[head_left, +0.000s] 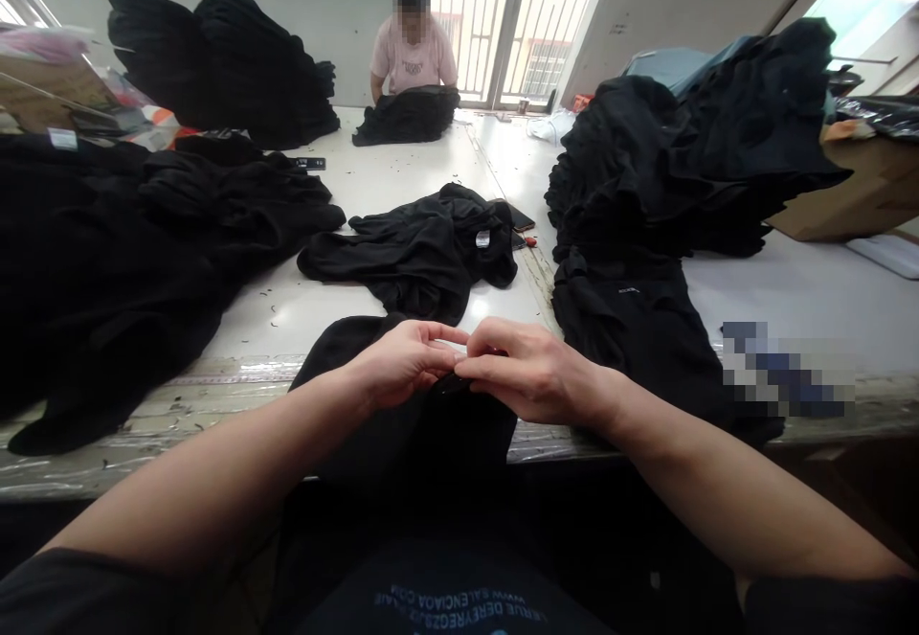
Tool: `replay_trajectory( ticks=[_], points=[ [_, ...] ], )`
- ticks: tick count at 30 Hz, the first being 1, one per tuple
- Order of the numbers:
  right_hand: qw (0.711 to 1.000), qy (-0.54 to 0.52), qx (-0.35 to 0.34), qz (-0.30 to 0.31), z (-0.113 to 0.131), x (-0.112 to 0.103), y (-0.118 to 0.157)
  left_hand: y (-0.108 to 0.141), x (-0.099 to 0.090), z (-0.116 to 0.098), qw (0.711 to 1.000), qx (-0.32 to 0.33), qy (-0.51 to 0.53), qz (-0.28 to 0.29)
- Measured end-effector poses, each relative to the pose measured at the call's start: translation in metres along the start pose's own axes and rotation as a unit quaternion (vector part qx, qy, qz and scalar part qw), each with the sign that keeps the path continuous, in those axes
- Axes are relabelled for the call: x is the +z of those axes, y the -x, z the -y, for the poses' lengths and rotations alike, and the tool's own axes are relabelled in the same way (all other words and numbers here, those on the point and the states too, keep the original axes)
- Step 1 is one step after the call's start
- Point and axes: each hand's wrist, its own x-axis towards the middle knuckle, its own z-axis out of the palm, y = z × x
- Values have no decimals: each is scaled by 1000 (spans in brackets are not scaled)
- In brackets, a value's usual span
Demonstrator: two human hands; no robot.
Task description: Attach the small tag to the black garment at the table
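The left hand (pixel 402 362) and right hand (pixel 535 372) are meeting at the fingertips above a draped black garment (pixel 431 443). The right fingers are pinching its cloth; whether the left are gripping, I cannot tell. Just beyond the grip, a crumpled black top (pixel 437 242) is lying on the worktable (pixel 402 168).

left hand (pixel 406 362) and right hand (pixel 535 372) meet, fingertips (pixel 465 367) pinching.

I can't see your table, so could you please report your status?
Left hand and right hand meeting at draped black garment; exact grip unclear. Crumpled black garment lies just beyond.
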Motion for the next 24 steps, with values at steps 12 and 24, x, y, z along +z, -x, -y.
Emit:
replay_trajectory(
  ticks=[12, 24],
  points=[
    [1000, 22, -22, -7, 5, 0, 5, 1, 6, 1, 999, -22, 36, -19],
    [952, -279, 115, 40, 47, -31, -5, -8, -2, 3, 988, -12, 96, -118]
  ],
)
